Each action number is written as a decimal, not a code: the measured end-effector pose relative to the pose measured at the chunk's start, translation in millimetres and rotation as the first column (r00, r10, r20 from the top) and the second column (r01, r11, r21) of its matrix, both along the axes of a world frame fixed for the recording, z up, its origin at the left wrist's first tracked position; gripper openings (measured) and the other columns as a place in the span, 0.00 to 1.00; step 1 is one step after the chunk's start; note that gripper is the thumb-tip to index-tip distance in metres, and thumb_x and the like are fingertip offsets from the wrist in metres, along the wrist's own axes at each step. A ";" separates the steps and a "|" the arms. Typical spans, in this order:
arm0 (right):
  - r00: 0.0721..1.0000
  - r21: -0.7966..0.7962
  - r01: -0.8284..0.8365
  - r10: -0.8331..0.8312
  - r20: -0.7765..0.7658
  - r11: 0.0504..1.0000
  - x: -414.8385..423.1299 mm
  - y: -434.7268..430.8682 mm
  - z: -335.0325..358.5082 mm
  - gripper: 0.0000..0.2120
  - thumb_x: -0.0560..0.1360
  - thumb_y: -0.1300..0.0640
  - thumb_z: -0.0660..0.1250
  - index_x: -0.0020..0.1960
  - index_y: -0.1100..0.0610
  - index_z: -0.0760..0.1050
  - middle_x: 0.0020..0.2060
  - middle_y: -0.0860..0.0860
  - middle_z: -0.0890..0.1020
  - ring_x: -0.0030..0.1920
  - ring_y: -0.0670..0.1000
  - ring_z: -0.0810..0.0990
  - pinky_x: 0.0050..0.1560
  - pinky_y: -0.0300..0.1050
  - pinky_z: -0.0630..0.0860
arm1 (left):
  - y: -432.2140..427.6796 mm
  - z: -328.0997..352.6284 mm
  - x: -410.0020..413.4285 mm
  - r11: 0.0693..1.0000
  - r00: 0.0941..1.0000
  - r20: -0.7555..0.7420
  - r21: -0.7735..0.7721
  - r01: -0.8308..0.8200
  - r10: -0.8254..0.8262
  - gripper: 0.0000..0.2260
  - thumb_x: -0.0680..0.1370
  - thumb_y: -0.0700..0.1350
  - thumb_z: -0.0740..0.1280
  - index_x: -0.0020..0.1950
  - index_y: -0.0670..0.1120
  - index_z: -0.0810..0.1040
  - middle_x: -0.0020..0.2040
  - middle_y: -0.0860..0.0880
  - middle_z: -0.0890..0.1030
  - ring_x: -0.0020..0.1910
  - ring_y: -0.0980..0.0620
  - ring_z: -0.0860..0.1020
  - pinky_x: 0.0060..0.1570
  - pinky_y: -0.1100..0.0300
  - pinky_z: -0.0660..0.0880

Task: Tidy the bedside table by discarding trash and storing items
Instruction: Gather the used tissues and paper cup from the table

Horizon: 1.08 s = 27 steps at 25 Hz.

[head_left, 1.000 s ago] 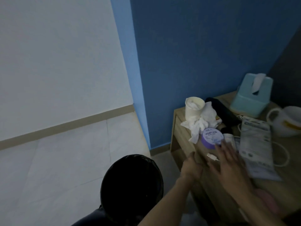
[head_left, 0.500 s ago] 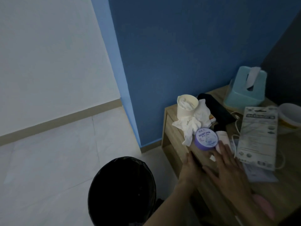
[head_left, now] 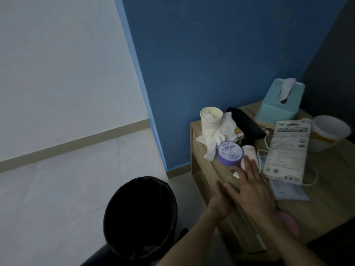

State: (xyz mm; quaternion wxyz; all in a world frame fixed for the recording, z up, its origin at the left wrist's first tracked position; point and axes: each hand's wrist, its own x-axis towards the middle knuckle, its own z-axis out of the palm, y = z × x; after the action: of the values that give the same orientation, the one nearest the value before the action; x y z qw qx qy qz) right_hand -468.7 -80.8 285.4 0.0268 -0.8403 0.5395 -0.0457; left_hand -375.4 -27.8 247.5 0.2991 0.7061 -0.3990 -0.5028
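On the wooden bedside table point(head_left: 324, 206) lie crumpled white tissues point(head_left: 217, 139), a paper cup point(head_left: 210, 119) stuffed with tissue, a purple round jar point(head_left: 229, 153), a pale tube point(head_left: 248, 155) and a scissors package point(head_left: 288, 148). My right hand point(head_left: 251, 192) lies flat with straight fingers on the tabletop, its fingertips at the tube. My left hand point(head_left: 219, 203) is at the table's front edge, partly hidden by the right hand; it holds nothing that I can see. A bin lined with a black bag point(head_left: 140, 217) stands on the floor to the left of the table.
A teal tissue box point(head_left: 278, 104), a black case point(head_left: 245, 122), a white mug point(head_left: 329, 133), a white cable point(head_left: 315, 175) and a pink object point(head_left: 290, 223) also sit on the table. A blue wall stands behind it. Tiled floor spreads to the left.
My right hand has slid forward across the tabletop toward the tube and jar. The view has shifted slightly; the left hand stays at the table's edge.
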 end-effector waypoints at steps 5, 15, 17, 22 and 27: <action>1.000 0.009 0.003 -0.003 0.005 1.000 1.7 -3.8 -2.7 0.39 0.72 0.33 0.39 0.67 0.58 0.69 0.71 0.60 0.66 0.69 0.60 0.66 0.64 0.61 0.67 | -19.6 -5.6 5.0 0.952 0.917 -0.278 -0.028 -0.305 0.286 0.22 0.82 0.38 0.55 0.75 0.41 0.56 0.70 0.41 0.70 0.62 0.51 0.73 0.56 0.68 0.72; 0.999 0.002 -0.021 0.021 0.026 1.000 -0.1 -4.1 -2.3 0.36 0.72 0.35 0.45 0.64 0.58 0.72 0.70 0.60 0.67 0.68 0.61 0.67 0.62 0.60 0.70 | -33.8 -7.3 2.2 0.922 0.913 -0.131 0.090 -0.377 0.386 0.26 0.79 0.41 0.61 0.75 0.45 0.59 0.69 0.43 0.72 0.67 0.45 0.73 0.65 0.55 0.70; 0.999 0.018 -0.029 0.028 0.035 0.999 -0.9 -2.9 -0.3 0.40 0.73 0.33 0.37 0.63 0.58 0.72 0.70 0.60 0.68 0.68 0.61 0.68 0.61 0.59 0.70 | -33.1 -3.6 3.9 0.919 0.917 -0.102 0.125 -0.373 0.386 0.23 0.79 0.43 0.61 0.73 0.45 0.61 0.69 0.42 0.72 0.66 0.43 0.73 0.64 0.54 0.71; 0.987 0.044 -0.036 0.029 0.158 0.998 -2.5 -3.4 2.2 0.32 0.72 0.35 0.47 0.60 0.56 0.75 0.68 0.58 0.71 0.67 0.60 0.70 0.59 0.59 0.72 | -24.8 -10.1 16.7 0.932 0.924 -0.160 0.170 -0.320 0.347 0.24 0.76 0.47 0.62 0.71 0.45 0.64 0.65 0.42 0.75 0.62 0.43 0.75 0.63 0.50 0.73; 0.929 -0.135 0.047 0.007 0.370 0.990 1.4 -16.3 44.9 0.18 0.71 0.53 0.62 0.53 0.66 0.76 0.48 0.64 0.82 0.43 0.63 0.82 0.38 0.49 0.77 | -37.2 22.7 49.5 0.777 0.785 -0.124 -0.112 -0.619 0.607 0.19 0.78 0.44 0.60 0.70 0.48 0.68 0.68 0.48 0.73 0.66 0.49 0.72 0.66 0.55 0.70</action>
State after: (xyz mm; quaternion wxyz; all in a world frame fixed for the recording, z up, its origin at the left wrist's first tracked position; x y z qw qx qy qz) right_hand -467.3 -97.1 330.3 0.0677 -0.8109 0.5288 -0.2412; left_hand -325.9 -65.0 270.2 0.5135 0.7526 -0.1707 -0.3752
